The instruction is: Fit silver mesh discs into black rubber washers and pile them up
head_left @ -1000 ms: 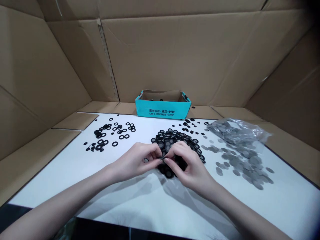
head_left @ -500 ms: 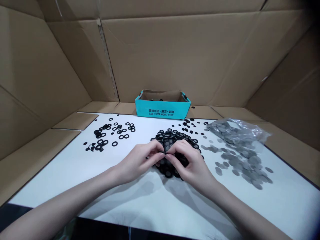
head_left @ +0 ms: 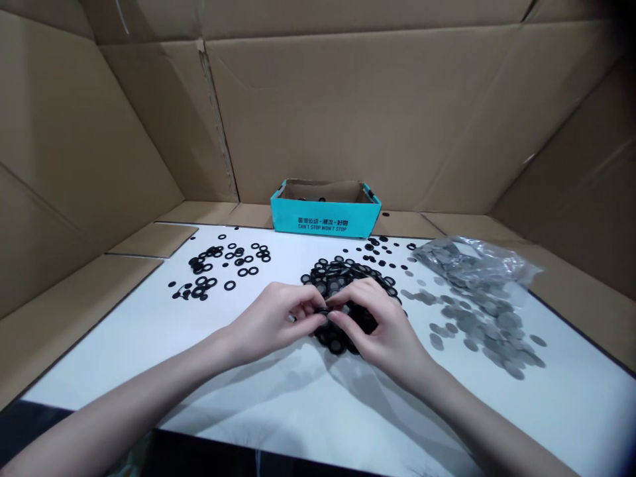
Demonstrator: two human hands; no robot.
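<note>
Since half a second ago, the bare fingertips are drawing slightly apart, and a small black ring (head_left: 322, 310) is now showing between them. Nearest, both forearms are reaching in over a white table (head_left: 124, 324). The left hand (head_left: 273, 315) is pinching the ring, its thumb and forefinger nearly closed, with the other fingers curling behind. The right hand (head_left: 385, 318) is holding its thumb and forefinger slightly parted at the ring's other edge; the tips are too small and dark to tell whether they are gripping it. Just beneath and beyond, a pile of black rings with grey centres (head_left: 342, 271) is spreading around the hands. To the right, grey discs (head_left: 491, 331) are lying scattered, and to the left, loose black rings (head_left: 213, 251). Farther off, a clear bag of grey discs (head_left: 477, 262) is lying on its side, small black pieces (head_left: 370, 246) are dotting the surface, and a teal box (head_left: 325, 218) is standing before a cardboard wall (head_left: 358, 112).
</note>
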